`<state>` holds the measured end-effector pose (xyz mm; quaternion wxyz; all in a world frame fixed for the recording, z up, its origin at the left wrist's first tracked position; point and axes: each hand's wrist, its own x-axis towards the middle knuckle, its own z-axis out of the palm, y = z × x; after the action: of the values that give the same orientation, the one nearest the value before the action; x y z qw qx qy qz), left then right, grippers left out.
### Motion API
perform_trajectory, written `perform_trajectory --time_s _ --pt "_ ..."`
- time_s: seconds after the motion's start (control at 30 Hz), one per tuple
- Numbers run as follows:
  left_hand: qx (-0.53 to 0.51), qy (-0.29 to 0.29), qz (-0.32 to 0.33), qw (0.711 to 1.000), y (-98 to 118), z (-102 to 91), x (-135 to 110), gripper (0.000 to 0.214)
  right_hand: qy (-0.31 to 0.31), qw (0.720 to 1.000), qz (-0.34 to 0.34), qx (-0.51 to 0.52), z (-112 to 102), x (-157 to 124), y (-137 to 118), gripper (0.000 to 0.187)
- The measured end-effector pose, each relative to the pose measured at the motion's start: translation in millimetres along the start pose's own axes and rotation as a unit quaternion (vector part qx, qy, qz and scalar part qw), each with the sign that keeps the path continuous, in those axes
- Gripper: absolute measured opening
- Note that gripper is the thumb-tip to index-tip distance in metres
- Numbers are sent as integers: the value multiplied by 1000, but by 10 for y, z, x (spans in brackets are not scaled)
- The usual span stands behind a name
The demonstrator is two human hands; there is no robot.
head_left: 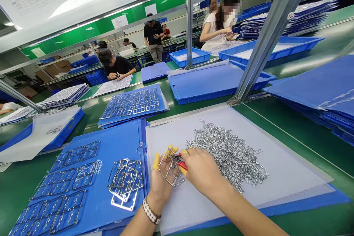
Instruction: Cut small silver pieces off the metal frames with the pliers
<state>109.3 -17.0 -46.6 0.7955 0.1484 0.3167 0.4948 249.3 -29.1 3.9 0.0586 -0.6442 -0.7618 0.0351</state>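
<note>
My left hand [162, 182], with yellow finger cots on its fingertips, grips a small rectangular metal frame [166, 171] with crossbars. Several small shiny metal pieces [174, 160] lie at its fingers and palm. Closed around a small red-handled tool [182, 165], my right hand [203, 171] meets the frame's right side; the tool's tip is hidden, so its exact kind does not show. Right behind my hands a heap of tiny silvery metal parts [229, 155] spreads over a white translucent sheet [276, 147]. A loose pile of similar frames [125, 180] lies left of my left hand.
Rows of frames [59, 180] rest on a blue board [107, 136] at left. More frames [132, 101] lie on another board behind. A blue tray [204, 84] and a slanting metal post [265, 40] stand beyond. Blue sheets [326, 84] are stacked right. Co-workers [218, 25] sit across the bench.
</note>
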Motion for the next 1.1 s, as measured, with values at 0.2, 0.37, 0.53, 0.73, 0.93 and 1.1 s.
perform_trajectory --time_s 0.2,0.37,0.53,0.73,0.93,1.1 --pt "-43 -49 -28 997 51 -10 17 49 0 999 32 -7 60 -161 117 19" --pt "-50 -51 -29 997 63 -7 19 48 -2 1000 26 -5 197 -221 114 19" --pt "-42 -48 -21 998 42 -20 22 47 13 1000 22 -12 232 -193 66 20" --pt "-31 -39 8 999 14 -47 21 48 -4 1000 27 -11 175 -173 31 20" --pt "-29 -25 20 999 9 -44 22 46 -11 1000 23 -9 162 -159 5 18" --pt "-20 -7 20 1000 16 -31 19 47 -8 1000 15 -15 145 -137 -20 14"
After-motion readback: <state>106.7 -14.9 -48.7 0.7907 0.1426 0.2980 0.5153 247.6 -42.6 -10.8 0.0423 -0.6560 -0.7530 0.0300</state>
